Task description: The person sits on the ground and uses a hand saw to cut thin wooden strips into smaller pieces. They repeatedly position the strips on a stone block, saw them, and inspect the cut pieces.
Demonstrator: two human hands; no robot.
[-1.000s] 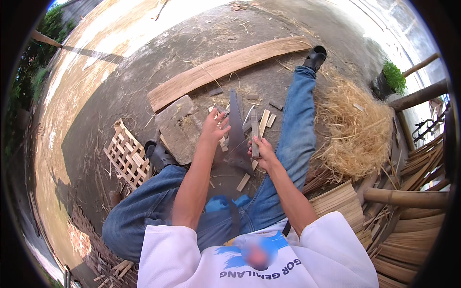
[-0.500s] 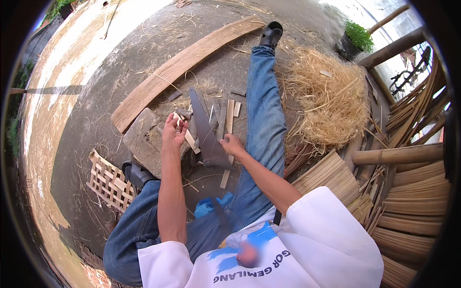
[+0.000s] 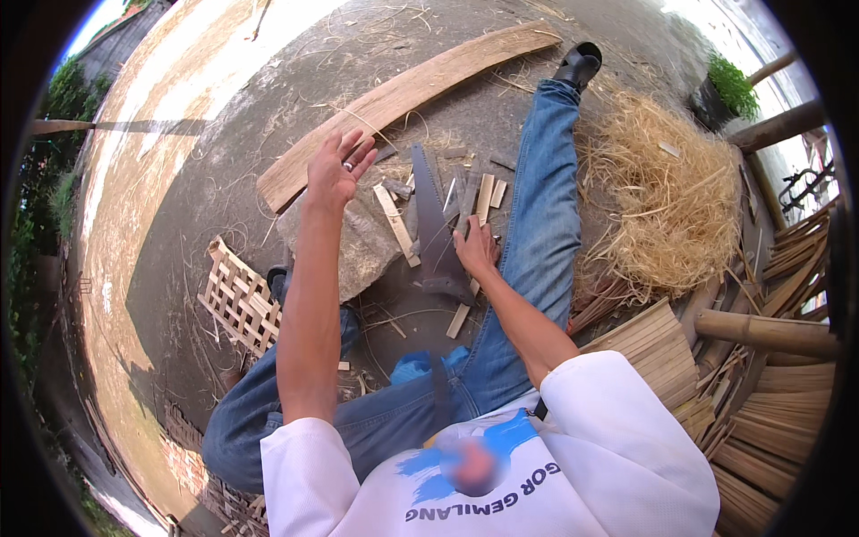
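My left hand [image 3: 338, 174], a ring on one finger, is held up with its fingers spread and nothing in them. Behind it are the long curved plank [image 3: 420, 76] and a rough stone block [image 3: 353, 255]. My right hand [image 3: 477, 249] is low between my legs, its fingers closed at the near end of a dark grey wooden strip [image 3: 467, 192]. Just left of that hand lies a dark hand saw [image 3: 434, 224], teeth along its blade. Pale wooden strips [image 3: 398, 224] lie to both sides of the saw.
A heap of pale shavings [image 3: 676, 197] lies right of my stretched leg. A woven bamboo panel [image 3: 240, 295] sits at the left, a blue plastic bag [image 3: 416, 365] under my thigh. Bamboo poles [image 3: 761, 327] and stacked slats [image 3: 769, 447] fill the right side, a potted plant [image 3: 729, 85] beyond.
My left hand has risen and moved forward and left from near the stone block, its fingers spreading. My right hand stays at the dark strip. The whole view has shifted.
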